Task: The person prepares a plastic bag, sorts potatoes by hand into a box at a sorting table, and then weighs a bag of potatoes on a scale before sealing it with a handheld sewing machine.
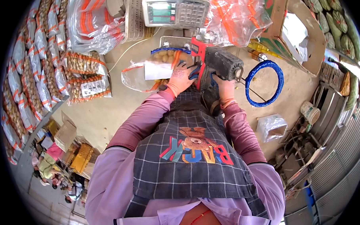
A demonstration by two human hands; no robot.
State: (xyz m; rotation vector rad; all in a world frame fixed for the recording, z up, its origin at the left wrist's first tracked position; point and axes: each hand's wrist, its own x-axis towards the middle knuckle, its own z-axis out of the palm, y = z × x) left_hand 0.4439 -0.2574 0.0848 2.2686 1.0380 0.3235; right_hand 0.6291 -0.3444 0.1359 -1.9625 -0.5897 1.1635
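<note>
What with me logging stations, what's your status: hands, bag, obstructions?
Left hand at bag, by machine. Right hand against machine. White label covers part of bag. Blue ring right of machine, clear of hands.

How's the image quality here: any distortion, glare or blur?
Head view: strong fisheye bending, dark corners, the corrugated wall slanting at right; head view: whitish shine on the clear plastic bags, upper left; head view: black-and-red machine fairly sharp, distant people too small for detail.
</note>
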